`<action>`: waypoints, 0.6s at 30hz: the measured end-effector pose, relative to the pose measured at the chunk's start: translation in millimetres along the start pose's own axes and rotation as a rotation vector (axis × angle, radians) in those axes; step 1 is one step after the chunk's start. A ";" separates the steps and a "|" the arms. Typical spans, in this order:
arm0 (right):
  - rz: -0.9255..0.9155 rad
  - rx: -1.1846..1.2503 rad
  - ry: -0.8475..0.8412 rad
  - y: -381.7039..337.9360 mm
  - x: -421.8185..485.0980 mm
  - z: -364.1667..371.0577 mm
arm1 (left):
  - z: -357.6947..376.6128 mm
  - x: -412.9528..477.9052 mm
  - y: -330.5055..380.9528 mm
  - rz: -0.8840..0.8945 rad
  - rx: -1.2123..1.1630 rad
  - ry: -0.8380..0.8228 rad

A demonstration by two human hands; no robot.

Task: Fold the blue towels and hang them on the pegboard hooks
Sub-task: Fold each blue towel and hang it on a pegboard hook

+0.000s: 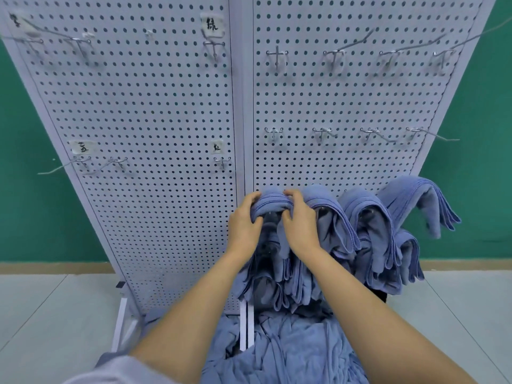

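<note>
blue folded cloth towel (273, 202): draped low on the white perforated metal pegboard (155, 106), between both hands; the hook under it is hidden.
left hand (243, 225): fingers curled round the towel's left end.
right hand (300, 223): clamped on its right end.
done: three more hung blue towels (365, 214) just right of the right hand.
left: crumpled heap of blue towels (291, 350) below the wrists, bare wire hooks (321, 132) above the hands; probably about midway.
</note>
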State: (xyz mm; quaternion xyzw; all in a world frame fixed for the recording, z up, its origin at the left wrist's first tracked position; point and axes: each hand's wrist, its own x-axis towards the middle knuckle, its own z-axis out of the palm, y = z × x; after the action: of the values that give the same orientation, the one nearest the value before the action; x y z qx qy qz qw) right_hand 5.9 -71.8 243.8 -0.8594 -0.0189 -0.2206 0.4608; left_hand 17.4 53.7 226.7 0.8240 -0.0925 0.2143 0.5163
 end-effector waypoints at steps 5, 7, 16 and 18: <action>0.049 -0.115 0.031 11.2 -22.7 8.9 | 4.6 -12.6 -21.2 -0.047 -0.033 -0.007; -0.010 -0.408 0.073 18.6 -31.4 14.5 | 6.3 -16.4 -31.3 -0.058 -0.006 -0.005; 0.001 -0.393 0.087 40.2 -38.9 13.1 | 9.8 -22.5 -38.1 -0.096 0.002 -0.029; -0.001 -0.374 0.011 45.7 -41.3 15.1 | 10.3 -25.2 -35.9 -0.123 0.004 -0.075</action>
State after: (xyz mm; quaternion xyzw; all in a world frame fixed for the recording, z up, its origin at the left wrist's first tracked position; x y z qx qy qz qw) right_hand -15.1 -78.9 184.4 -0.9289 0.0243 -0.2252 0.2931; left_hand 11.0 58.9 182.5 0.8366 -0.0605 0.1515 0.5230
